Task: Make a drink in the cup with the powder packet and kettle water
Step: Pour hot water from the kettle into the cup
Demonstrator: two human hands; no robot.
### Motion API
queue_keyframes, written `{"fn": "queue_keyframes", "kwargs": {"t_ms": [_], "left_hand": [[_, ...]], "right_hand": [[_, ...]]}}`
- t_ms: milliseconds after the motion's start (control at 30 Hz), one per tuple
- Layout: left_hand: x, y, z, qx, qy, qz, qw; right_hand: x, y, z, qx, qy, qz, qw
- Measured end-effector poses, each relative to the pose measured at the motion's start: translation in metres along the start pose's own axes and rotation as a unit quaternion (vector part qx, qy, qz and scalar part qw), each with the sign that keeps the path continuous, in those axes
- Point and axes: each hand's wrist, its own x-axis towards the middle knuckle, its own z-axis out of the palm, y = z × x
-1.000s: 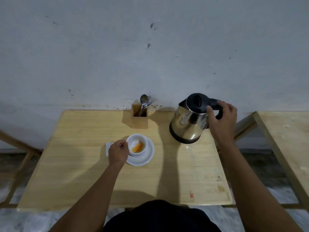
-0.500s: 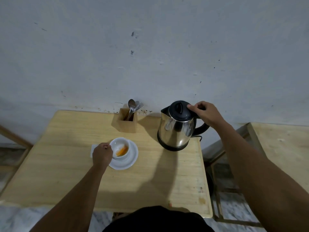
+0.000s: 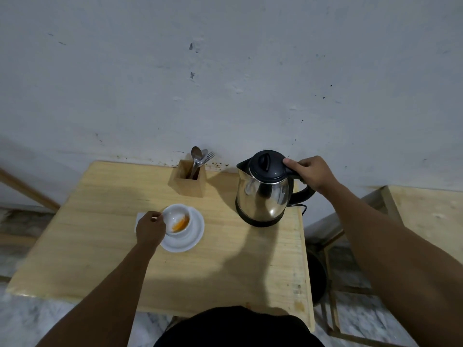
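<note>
A white cup (image 3: 177, 219) with orange powder inside stands on a white saucer (image 3: 193, 236) on the wooden table (image 3: 100, 246). My left hand (image 3: 150, 227) is closed on the cup's left side, at its handle. A white packet (image 3: 139, 217) lies partly hidden under that hand. The steel kettle (image 3: 265, 194) with a black lid stands upright on its base at the back right. My right hand (image 3: 309, 172) rests on the top of the kettle's black handle, thumb against the lid's edge.
A wooden holder (image 3: 189, 182) with a spoon and forks stands at the back by the wall. The kettle's cord (image 3: 302, 209) runs off the table's right edge. A second wooden table (image 3: 426, 216) stands to the right.
My right hand has shifted from gripping the kettle's handle side to lying on the handle's top near the lid. The kettle now stands upright on the table. My left hand stays on the cup.
</note>
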Motion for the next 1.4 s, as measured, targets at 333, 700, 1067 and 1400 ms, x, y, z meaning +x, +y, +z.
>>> {"fn": "queue_keyframes", "kwargs": {"t_ms": [333,700,1067,1400], "left_hand": [[0.002,-0.002,-0.003,0.005,-0.025,0.006,1.000],[0.005,-0.001,-0.023,0.012,-0.097,0.026,0.995],[0.015,-0.006,-0.027,0.029,-0.145,0.065,0.987],[0.019,-0.015,-0.029,0.006,-0.165,0.077,0.983]], "right_hand": [[-0.016,0.000,0.011,0.039,0.075,-0.046,0.995],[-0.041,-0.056,0.027,-0.046,0.093,-0.085,0.991],[-0.066,-0.133,0.050,-0.155,0.022,-0.058,0.986],[-0.086,-0.160,0.078,-0.251,-0.042,-0.050,0.966]]}}
